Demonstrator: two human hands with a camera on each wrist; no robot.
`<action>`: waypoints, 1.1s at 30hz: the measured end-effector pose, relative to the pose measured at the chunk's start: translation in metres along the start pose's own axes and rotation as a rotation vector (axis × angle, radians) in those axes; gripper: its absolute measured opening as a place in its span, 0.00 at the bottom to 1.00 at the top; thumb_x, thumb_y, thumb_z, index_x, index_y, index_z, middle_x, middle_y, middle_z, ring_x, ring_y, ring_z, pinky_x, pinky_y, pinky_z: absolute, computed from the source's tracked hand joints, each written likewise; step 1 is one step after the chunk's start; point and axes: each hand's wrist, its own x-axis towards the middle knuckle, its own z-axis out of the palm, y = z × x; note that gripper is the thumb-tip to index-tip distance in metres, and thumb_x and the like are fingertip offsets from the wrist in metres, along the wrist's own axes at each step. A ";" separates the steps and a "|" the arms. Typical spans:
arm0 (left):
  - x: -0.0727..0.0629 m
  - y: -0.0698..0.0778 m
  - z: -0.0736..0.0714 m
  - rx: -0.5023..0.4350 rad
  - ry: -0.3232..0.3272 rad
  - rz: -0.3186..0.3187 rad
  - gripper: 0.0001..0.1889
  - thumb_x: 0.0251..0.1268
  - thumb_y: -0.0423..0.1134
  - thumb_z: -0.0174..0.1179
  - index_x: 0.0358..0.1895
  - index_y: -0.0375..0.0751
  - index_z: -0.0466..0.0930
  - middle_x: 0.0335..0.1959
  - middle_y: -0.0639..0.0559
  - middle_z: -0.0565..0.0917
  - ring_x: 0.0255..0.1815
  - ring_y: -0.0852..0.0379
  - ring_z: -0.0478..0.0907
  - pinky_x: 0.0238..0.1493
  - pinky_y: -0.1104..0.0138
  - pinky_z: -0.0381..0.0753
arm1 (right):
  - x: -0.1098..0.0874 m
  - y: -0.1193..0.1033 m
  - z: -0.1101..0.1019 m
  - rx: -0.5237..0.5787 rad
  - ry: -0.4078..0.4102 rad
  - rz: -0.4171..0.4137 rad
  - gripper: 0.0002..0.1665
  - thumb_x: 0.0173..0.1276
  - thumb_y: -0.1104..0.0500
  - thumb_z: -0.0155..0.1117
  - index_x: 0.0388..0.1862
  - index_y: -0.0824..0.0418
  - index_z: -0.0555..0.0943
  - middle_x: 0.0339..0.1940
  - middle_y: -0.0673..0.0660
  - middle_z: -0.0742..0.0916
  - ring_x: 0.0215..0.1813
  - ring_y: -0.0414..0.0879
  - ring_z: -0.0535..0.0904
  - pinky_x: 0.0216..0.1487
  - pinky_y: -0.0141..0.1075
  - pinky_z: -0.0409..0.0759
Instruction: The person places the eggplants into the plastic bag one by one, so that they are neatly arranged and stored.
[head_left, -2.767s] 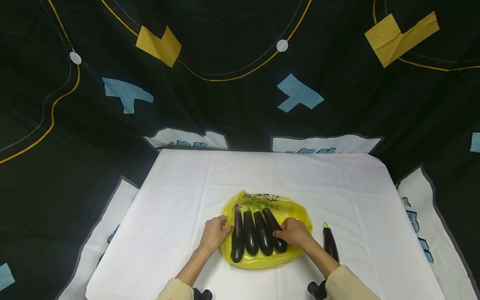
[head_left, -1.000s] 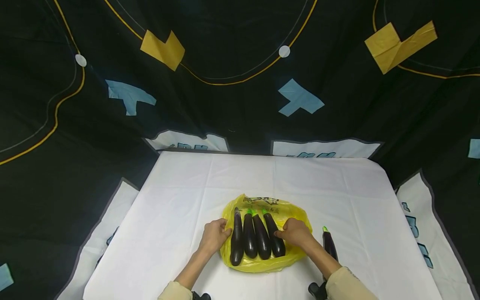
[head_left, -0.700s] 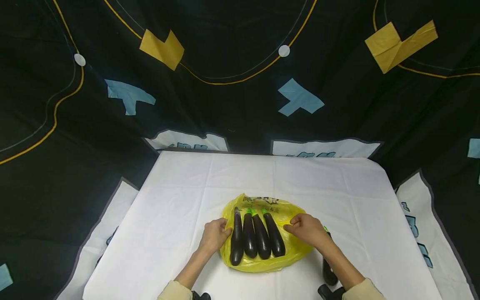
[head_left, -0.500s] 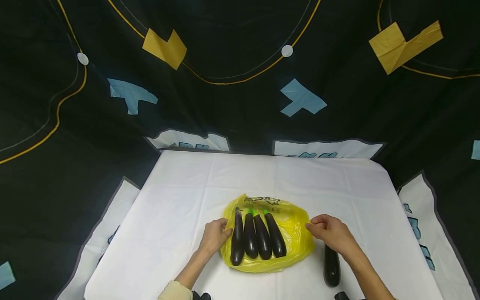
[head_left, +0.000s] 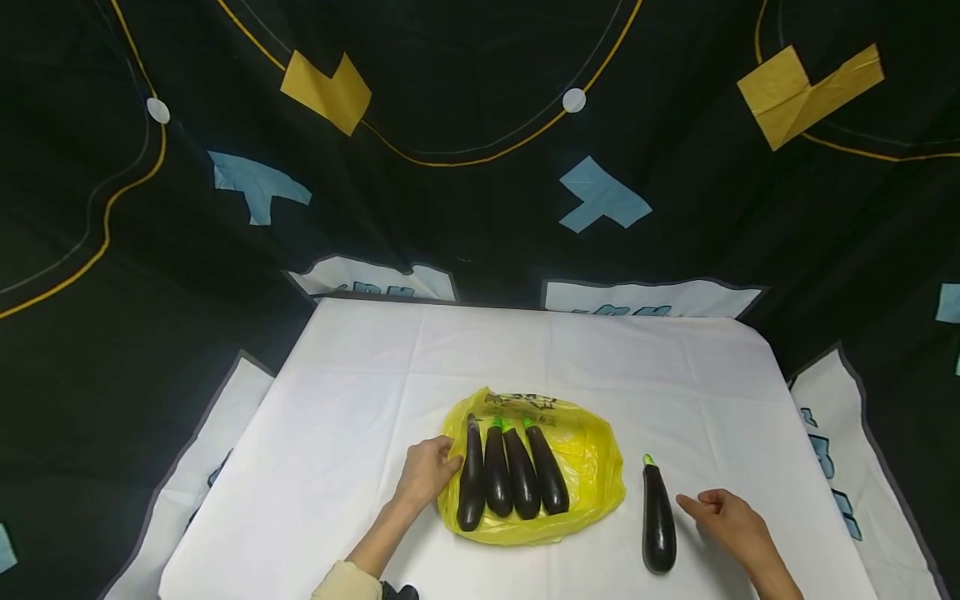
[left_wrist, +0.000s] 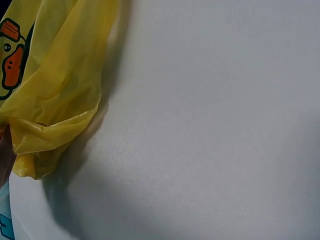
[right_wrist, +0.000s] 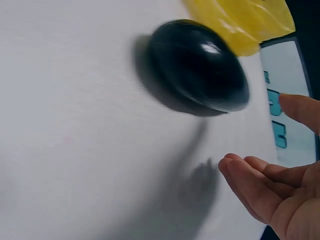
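Several dark purple eggplants (head_left: pixel 521 473) lie side by side on a yellow plastic bag (head_left: pixel 596 479), their green stem ends pointing away. My left hand (head_left: pixel 427 473) pinches the bag's left edge, close beside the leftmost eggplant (head_left: pixel 472 479); only a sliver of it shows in the left wrist view, at the gathered yellow plastic (left_wrist: pixel 55 120). A lone eggplant (head_left: pixel 659 521) lies on the white cloth to the right of the bag. Just right of it is my right hand (head_left: pixel 731 525), thumb and fingers apart, holding nothing. In the right wrist view this eggplant (right_wrist: pixel 200 67) lies beyond the fingertips (right_wrist: pixel 227 162).
A white cloth (head_left: pixel 510 342) covers the table, which ends at a black backdrop (head_left: pixel 450 225) with yellow and blue shapes. White printed panels (head_left: pixel 652 293) show along the back and sides. A small black object (head_left: pixel 399 592) shows by the left sleeve.
My right hand has left the rightmost eggplant on the bag, passed the bag's right edge, and moved right and nearer, beside the lone eggplant. My left hand keeps its place.
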 end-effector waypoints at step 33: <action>0.000 -0.001 -0.002 0.002 -0.006 -0.009 0.05 0.55 0.33 0.65 0.35 0.36 0.81 0.19 0.56 0.77 0.19 0.63 0.69 0.22 0.71 0.72 | 0.014 -0.007 0.034 0.027 0.016 -0.056 0.29 0.59 0.44 0.65 0.37 0.71 0.78 0.26 0.52 0.82 0.30 0.45 0.76 0.30 0.37 0.72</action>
